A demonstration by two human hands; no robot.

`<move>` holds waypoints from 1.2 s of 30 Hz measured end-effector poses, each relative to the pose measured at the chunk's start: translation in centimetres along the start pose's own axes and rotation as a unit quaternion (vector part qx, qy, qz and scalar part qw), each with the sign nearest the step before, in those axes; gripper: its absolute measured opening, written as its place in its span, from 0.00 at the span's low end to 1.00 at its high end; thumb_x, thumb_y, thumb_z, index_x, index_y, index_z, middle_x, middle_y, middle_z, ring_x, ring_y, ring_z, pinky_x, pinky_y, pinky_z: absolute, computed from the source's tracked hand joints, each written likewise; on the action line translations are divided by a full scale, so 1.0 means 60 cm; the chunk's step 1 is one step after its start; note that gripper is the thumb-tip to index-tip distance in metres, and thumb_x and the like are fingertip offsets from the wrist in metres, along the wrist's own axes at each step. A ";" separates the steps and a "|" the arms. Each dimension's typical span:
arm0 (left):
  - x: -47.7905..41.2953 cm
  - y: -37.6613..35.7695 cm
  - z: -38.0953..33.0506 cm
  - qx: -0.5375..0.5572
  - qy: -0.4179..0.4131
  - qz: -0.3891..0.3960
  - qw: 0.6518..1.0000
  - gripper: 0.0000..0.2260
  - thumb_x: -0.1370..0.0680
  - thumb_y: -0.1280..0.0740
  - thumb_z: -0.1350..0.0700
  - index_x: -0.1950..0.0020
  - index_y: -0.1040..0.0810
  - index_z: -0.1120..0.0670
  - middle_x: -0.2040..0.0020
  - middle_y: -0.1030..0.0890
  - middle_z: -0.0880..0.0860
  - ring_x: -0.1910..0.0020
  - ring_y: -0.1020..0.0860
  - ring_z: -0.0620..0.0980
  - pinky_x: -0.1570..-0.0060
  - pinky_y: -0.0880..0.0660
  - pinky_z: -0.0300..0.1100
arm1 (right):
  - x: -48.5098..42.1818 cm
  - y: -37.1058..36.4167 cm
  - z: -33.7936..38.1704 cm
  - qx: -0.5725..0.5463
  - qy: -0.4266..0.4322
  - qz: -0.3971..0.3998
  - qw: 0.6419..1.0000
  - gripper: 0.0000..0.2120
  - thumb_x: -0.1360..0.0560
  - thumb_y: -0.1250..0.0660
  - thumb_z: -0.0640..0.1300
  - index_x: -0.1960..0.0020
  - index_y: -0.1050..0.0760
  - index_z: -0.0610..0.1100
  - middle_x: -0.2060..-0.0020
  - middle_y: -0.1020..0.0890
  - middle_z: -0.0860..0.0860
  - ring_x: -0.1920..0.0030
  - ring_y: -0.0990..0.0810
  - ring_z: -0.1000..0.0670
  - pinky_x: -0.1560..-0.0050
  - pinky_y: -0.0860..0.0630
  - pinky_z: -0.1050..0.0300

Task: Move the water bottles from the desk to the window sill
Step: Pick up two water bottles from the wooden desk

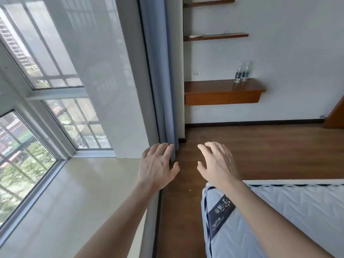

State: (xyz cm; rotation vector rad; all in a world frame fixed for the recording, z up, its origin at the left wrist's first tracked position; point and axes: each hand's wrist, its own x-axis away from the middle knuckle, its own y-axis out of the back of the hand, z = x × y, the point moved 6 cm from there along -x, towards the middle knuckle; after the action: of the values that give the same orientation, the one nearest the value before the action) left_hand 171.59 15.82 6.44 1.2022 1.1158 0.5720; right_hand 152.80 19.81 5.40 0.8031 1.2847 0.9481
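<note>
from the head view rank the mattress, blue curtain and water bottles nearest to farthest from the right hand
1. mattress: just under and behind the right hand, lower right.
2. blue curtain: ahead and to the left.
3. water bottles: far across the room, standing on the desk.

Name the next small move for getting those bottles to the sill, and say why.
Probably step forward toward the desk. Both water bottles stand on it across the floor, while the left hand and right hand are open, empty and far short of them.
</note>
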 end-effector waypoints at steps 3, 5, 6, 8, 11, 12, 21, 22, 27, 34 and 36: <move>-0.062 -0.024 -0.001 0.003 0.005 0.009 1.000 0.27 0.25 0.44 0.39 0.29 0.30 0.49 0.33 0.25 0.49 0.34 0.28 0.52 0.34 0.31 0.52 | -0.053 -0.022 -0.023 0.005 0.008 0.010 1.000 0.23 0.30 0.32 0.50 0.36 0.24 0.47 0.44 0.21 0.48 0.41 0.24 0.44 0.38 0.27 0.46; -0.100 -0.040 0.000 0.001 0.007 0.006 1.000 0.27 0.25 0.43 0.39 0.29 0.29 0.49 0.33 0.24 0.49 0.35 0.27 0.52 0.35 0.31 0.52 | -0.084 -0.035 -0.039 0.006 0.012 0.007 1.000 0.22 0.30 0.32 0.50 0.36 0.24 0.47 0.44 0.21 0.47 0.41 0.24 0.44 0.39 0.26 0.46; -0.120 -0.048 0.001 0.002 0.009 0.004 1.000 0.27 0.25 0.43 0.39 0.30 0.29 0.49 0.34 0.24 0.49 0.36 0.26 0.53 0.36 0.30 0.52 | -0.100 -0.042 -0.048 0.005 0.013 0.007 1.000 0.22 0.30 0.31 0.50 0.36 0.24 0.47 0.44 0.21 0.47 0.41 0.24 0.44 0.39 0.26 0.46; -0.157 -0.065 0.003 0.003 0.009 0.005 1.000 0.26 0.25 0.42 0.39 0.30 0.29 0.49 0.34 0.23 0.49 0.36 0.26 0.53 0.37 0.29 0.51 | -0.133 -0.058 -0.067 0.001 0.010 0.010 1.000 0.22 0.30 0.31 0.49 0.37 0.24 0.46 0.44 0.21 0.47 0.41 0.24 0.44 0.39 0.26 0.46; -0.213 -0.095 0.013 0.003 0.009 0.009 1.000 0.26 0.25 0.41 0.40 0.30 0.29 0.49 0.34 0.24 0.49 0.36 0.26 0.53 0.38 0.29 0.51 | -0.182 -0.087 -0.090 0.006 0.001 0.020 1.000 0.22 0.30 0.31 0.50 0.37 0.25 0.47 0.44 0.21 0.47 0.40 0.24 0.44 0.38 0.26 0.46; -0.234 -0.105 0.018 0.006 0.009 0.010 1.000 0.26 0.25 0.41 0.40 0.30 0.29 0.49 0.34 0.24 0.49 0.36 0.26 0.53 0.38 0.29 0.52 | -0.200 -0.097 -0.096 0.006 -0.002 0.022 1.000 0.22 0.30 0.31 0.50 0.36 0.25 0.47 0.43 0.21 0.47 0.40 0.24 0.44 0.38 0.26 0.46; -0.485 -0.211 0.077 0.004 -0.025 0.022 0.999 0.27 0.24 0.46 0.38 0.29 0.31 0.48 0.30 0.26 0.49 0.33 0.29 0.53 0.33 0.33 0.51 | -0.424 -0.199 -0.157 0.035 -0.025 0.034 0.998 0.25 0.27 0.32 0.53 0.32 0.27 0.49 0.38 0.22 0.47 0.35 0.25 0.44 0.31 0.29 0.44; -0.520 -0.220 0.086 0.004 -0.032 0.022 0.999 0.27 0.24 0.46 0.38 0.29 0.30 0.48 0.31 0.26 0.49 0.33 0.28 0.53 0.33 0.32 0.51 | -0.457 -0.209 -0.163 0.038 -0.029 0.035 0.998 0.25 0.27 0.32 0.53 0.32 0.28 0.48 0.38 0.22 0.47 0.35 0.25 0.44 0.31 0.29 0.44; -0.692 -0.266 0.120 0.030 -0.058 0.018 0.998 0.27 0.26 0.44 0.39 0.31 0.28 0.49 0.35 0.23 0.50 0.37 0.25 0.54 0.38 0.28 0.53 | -0.615 -0.252 -0.200 0.062 -0.057 0.030 0.996 0.26 0.28 0.31 0.54 0.32 0.26 0.48 0.39 0.21 0.47 0.37 0.23 0.44 0.34 0.27 0.45; -0.868 -0.339 0.100 0.054 -0.104 0.042 0.992 0.26 0.24 0.44 0.38 0.29 0.32 0.48 0.32 0.25 0.50 0.33 0.28 0.54 0.33 0.30 0.54 | -0.734 -0.297 -0.282 0.075 -0.112 0.041 0.990 0.27 0.26 0.31 0.55 0.30 0.28 0.48 0.36 0.22 0.47 0.35 0.24 0.44 0.31 0.28 0.45; -0.909 -0.357 0.081 0.059 -0.121 0.043 0.990 0.26 0.24 0.43 0.38 0.29 0.32 0.47 0.31 0.26 0.50 0.33 0.28 0.54 0.33 0.30 0.54 | -0.755 -0.306 -0.313 0.077 -0.135 0.045 0.987 0.26 0.26 0.31 0.55 0.30 0.28 0.49 0.36 0.22 0.47 0.34 0.24 0.45 0.31 0.28 0.45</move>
State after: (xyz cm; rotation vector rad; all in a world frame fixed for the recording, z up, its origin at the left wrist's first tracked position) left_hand 150.40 -39.04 6.41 1.3877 0.9062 0.4162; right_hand 135.11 -29.48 5.15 1.0804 1.1003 0.7855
